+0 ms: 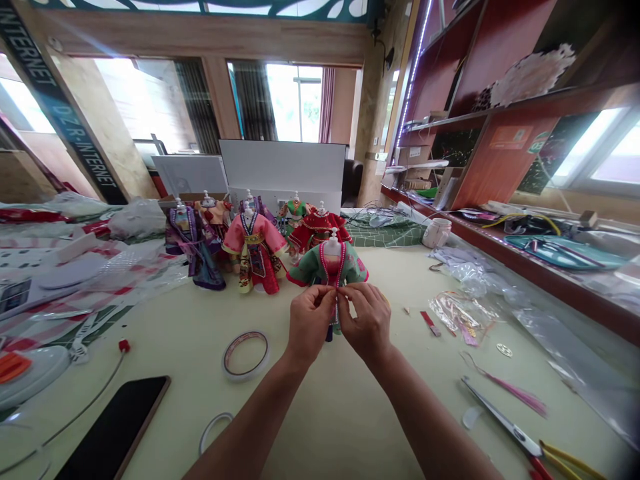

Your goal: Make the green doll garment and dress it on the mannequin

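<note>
A small headless doll form wears a green and pink robe with beaded trim down its front, standing upright on the table before me. My left hand pinches the front of this robe at the waist, thumb and forefinger pressed together. Close beside it, my right hand pinches the trim on the other side of the front opening. Both sets of fingertips almost meet, and they cover the robe's middle. Just behind stand a doll form in a pink and red robe and another in a red dress.
Left of my arms lie a tape roll, a smaller ring and a phone. To the right are scissors, a pink tassel, a coin-like disc and plastic bags. A white jar stands farther back.
</note>
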The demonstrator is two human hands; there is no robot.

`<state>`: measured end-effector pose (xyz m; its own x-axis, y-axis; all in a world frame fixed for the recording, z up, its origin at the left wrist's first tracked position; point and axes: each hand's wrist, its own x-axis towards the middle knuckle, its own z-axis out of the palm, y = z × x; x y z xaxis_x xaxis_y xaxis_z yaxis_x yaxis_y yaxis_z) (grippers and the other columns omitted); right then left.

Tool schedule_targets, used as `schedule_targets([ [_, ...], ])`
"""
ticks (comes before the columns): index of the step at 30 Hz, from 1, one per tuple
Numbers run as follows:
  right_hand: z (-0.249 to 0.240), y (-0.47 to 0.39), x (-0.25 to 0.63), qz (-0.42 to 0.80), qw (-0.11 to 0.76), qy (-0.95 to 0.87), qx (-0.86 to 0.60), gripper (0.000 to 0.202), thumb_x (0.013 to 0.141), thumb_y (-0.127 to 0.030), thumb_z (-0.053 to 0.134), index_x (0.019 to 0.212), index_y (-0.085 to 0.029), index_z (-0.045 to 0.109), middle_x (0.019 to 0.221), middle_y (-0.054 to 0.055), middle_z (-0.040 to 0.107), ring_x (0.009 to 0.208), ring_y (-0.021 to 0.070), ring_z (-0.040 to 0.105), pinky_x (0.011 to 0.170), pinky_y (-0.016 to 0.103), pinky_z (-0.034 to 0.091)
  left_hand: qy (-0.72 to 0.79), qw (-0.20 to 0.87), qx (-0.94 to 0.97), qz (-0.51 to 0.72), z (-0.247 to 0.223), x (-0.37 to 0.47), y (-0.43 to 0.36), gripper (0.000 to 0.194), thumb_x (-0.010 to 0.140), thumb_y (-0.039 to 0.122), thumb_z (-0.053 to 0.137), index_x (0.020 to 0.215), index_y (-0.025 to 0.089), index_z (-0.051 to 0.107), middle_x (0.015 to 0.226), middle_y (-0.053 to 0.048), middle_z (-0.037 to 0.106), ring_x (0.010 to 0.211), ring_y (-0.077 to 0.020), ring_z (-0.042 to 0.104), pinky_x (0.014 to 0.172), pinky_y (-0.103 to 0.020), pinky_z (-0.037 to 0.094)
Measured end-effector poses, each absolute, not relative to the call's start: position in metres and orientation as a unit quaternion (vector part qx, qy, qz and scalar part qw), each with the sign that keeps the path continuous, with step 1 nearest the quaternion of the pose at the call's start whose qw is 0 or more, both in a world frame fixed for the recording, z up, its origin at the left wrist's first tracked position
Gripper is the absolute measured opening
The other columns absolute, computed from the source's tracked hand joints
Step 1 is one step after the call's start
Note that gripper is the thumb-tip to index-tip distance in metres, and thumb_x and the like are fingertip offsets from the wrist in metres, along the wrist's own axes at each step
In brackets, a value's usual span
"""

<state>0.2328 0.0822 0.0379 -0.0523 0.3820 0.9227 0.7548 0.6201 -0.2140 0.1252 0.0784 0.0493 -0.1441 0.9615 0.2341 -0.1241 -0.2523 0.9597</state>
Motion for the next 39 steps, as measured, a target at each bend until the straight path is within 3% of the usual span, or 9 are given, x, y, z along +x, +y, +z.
schedule_targets([
  [7, 0.039, 0.082, 0.231, -0.147, 0.572, -0.695, -0.41, 0.012, 0.08, -0.012, 0.051, 0.076, -0.019, 0.06, 0.075, 0.004, 0.064, 0.069, 0.016, 0.056, 0.067, 0.031, 0.044, 0.428, 0.43, 0.496, 0.621, 0.05, 0.126, 0.077, 0.018, 0.072, 0.032, 0.065, 0.077, 0.015, 0.068, 0.065, -0.001, 0.064, 0.057, -0.0112, 0.057, 0.055, -0.021, 0.047],
  [13, 0.041, 0.081, 0.227, -0.036, 0.612, -0.665, -0.426, 0.013, 0.08, -0.015, 0.05, 0.074, -0.018, 0.061, 0.071, 0.004, 0.061, 0.065, 0.0146, 0.055, 0.062, 0.029, 0.045, 0.422, 0.428, 0.499, 0.624, 0.049, 0.127, 0.077, 0.021, 0.074, 0.032, 0.064, 0.082, 0.014, 0.068, 0.066, -0.002, 0.065, 0.058, -0.0119, 0.06, 0.054, -0.02, 0.048],
  [19, 0.044, 0.078, 0.226, -0.001, 0.615, -0.659, -0.433, 0.011, 0.079, -0.015, 0.051, 0.071, -0.018, 0.058, 0.066, 0.002, 0.058, 0.062, 0.0137, 0.054, 0.061, 0.027, 0.045, 0.43, 0.418, 0.506, 0.621, 0.051, 0.128, 0.076, 0.019, 0.075, 0.031, 0.062, 0.082, 0.014, 0.067, 0.067, -0.002, 0.066, 0.062, -0.0128, 0.062, 0.058, -0.022, 0.051],
  [28, 0.047, 0.076, 0.228, -0.034, 0.575, -0.678, -0.456, 0.013, 0.08, -0.016, 0.049, 0.072, -0.017, 0.06, 0.07, 0.004, 0.061, 0.065, 0.015, 0.055, 0.062, 0.028, 0.045, 0.454, 0.371, 0.524, 0.618, 0.055, 0.125, 0.075, 0.016, 0.072, 0.028, 0.064, 0.076, 0.014, 0.068, 0.068, -0.002, 0.067, 0.063, -0.0129, 0.062, 0.06, -0.021, 0.049],
  [39, 0.05, 0.075, 0.23, -0.09, 0.544, -0.699, -0.455, 0.013, 0.08, -0.014, 0.049, 0.072, -0.017, 0.059, 0.07, 0.004, 0.062, 0.065, 0.0152, 0.055, 0.063, 0.028, 0.044, 0.444, 0.403, 0.523, 0.606, 0.047, 0.125, 0.082, 0.019, 0.074, 0.032, 0.061, 0.077, 0.013, 0.066, 0.067, -0.002, 0.066, 0.061, -0.0124, 0.061, 0.059, -0.022, 0.05],
])
